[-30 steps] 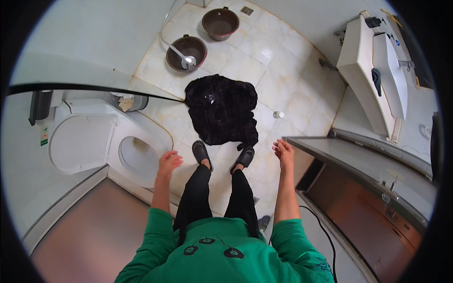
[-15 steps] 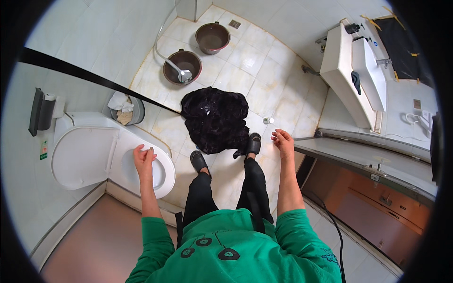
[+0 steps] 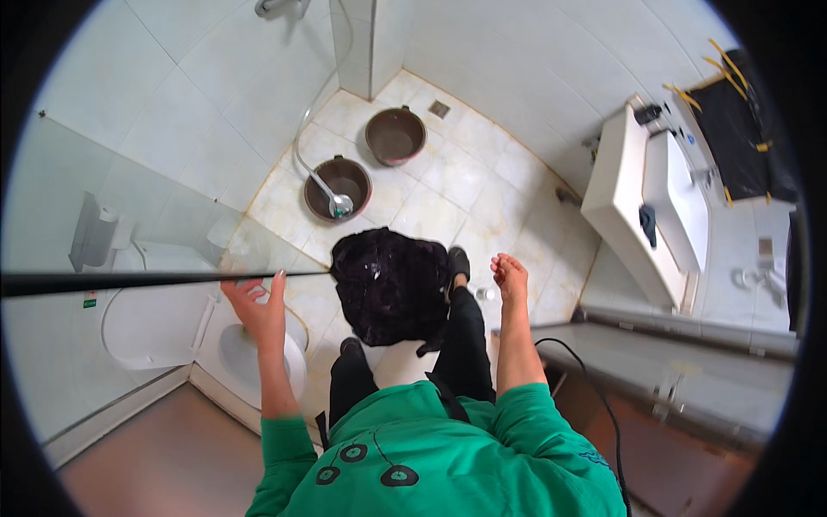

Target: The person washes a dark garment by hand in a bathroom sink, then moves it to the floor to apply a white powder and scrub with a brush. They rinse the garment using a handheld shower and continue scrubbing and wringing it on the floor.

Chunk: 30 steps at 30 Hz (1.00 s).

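Left hand (image 3: 258, 308) is up with fingers spread, open palm at the dark top edge of the clear glass shower partition (image 3: 129, 224) — right over the white toilet bowl (image 3: 245, 358). Right hand (image 3: 510, 276) hangs loose and empty, fingers curled down. Between them on the pale tiled floor (image 3: 448, 185) lies a crumpled black cloth (image 3: 388, 284), just ahead of the feet.

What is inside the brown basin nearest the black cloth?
A shower head on its hose lies inside the brown basin. The basin's dark bottom shows around it; whether it holds water cannot be told.
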Available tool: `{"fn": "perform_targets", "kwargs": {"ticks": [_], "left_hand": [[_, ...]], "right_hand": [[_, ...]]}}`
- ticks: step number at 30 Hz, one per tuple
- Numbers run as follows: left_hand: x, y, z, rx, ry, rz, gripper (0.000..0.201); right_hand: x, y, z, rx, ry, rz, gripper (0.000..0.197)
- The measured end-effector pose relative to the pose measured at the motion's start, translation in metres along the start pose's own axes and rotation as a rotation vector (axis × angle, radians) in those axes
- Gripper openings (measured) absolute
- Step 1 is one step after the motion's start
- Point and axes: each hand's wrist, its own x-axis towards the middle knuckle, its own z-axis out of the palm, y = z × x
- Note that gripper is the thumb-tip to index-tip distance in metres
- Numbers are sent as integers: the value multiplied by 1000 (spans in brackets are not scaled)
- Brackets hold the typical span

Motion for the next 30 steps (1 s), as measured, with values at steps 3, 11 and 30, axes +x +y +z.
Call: {"fn": "perform_targets", "kwargs": {"ticks": [3, 11, 30], "left_hand": [[-3, 9, 20, -16, 165, -70, 78], [7, -5, 39, 257, 512, -233, 56], [6, -25, 56, 193, 751, -457, 24]], "right_hand": [[61, -22, 7, -39, -78, 51, 19], [199, -146, -5, -63, -165, 72, 14], [273, -309, 145, -423, -521, -134, 13]]}}
